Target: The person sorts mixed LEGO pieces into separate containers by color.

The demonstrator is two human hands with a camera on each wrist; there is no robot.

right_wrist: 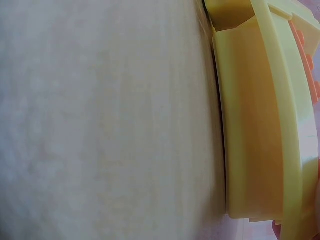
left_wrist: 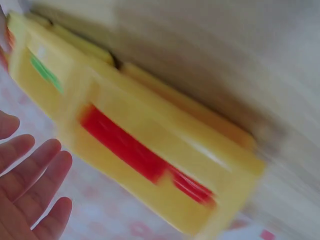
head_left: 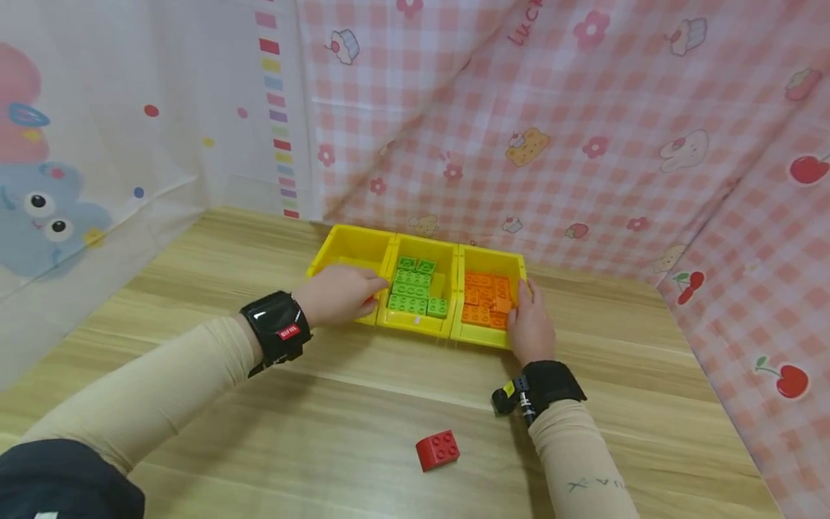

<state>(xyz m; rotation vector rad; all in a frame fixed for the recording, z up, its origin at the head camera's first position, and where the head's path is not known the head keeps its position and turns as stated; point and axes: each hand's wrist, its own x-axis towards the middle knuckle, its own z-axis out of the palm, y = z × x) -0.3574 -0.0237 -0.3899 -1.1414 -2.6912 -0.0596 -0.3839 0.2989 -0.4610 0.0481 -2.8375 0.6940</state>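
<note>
Three joined yellow bins (head_left: 421, 330) stand in a row near the back of the table. My left hand (head_left: 340, 294) is over the left bin, its fingers spread and holding nothing in the left wrist view. Red bricks (left_wrist: 125, 145) lie in that bin, mostly hidden by the hand in the head view. Green bricks (head_left: 411, 288) fill much of the middle bin, and orange bricks (head_left: 483, 299) lie in the right one. My right hand (head_left: 533, 328) grips the outer side wall of the right bin, thumb at its inner edge and fingers along the outside.
A single red brick (head_left: 437, 450) lies on the wooden table (head_left: 311, 447) near the front. A pink checked cloth (head_left: 421, 144) hangs right behind the bins, with further cloth at the left and right sides.
</note>
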